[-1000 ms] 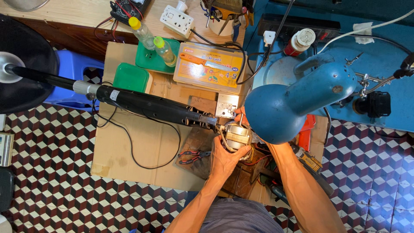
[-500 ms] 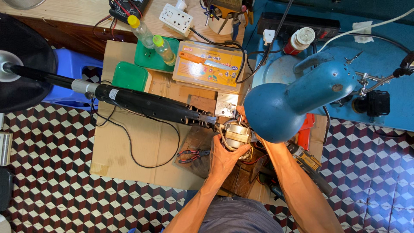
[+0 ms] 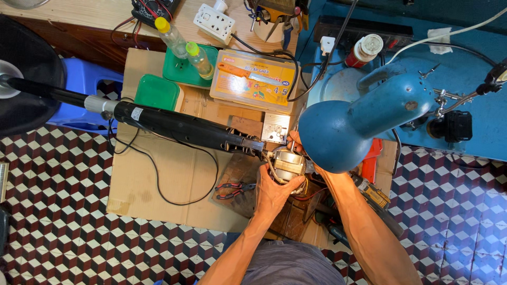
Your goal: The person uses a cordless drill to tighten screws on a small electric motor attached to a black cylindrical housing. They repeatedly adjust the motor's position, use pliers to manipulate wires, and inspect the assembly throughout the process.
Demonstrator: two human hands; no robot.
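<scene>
A stand fan lies across a flattened cardboard sheet [image 3: 158, 184], its black pole [image 3: 174, 125] running left to a round black base [image 3: 26, 79]. At the pole's right end sits the bare metal fan motor [image 3: 288, 163]. My left hand [image 3: 272, 192] cups the motor from below. My right hand [image 3: 296, 143] is at the motor's far side, mostly hidden under a blue desk lamp shade [image 3: 332, 134]; what its fingers hold cannot be seen.
Red-handled pliers [image 3: 232, 189] lie left of my left hand. Behind are a yellow parts box [image 3: 253, 82], green trays [image 3: 157, 92] with two bottles [image 3: 171, 37], a white power strip [image 3: 214, 21], a blue stool [image 3: 87, 95] and a blue workbench [image 3: 465, 79]. The floor is checkered tile.
Both hands stay on the motor; the view has shifted slightly, and nothing else has visibly moved.
</scene>
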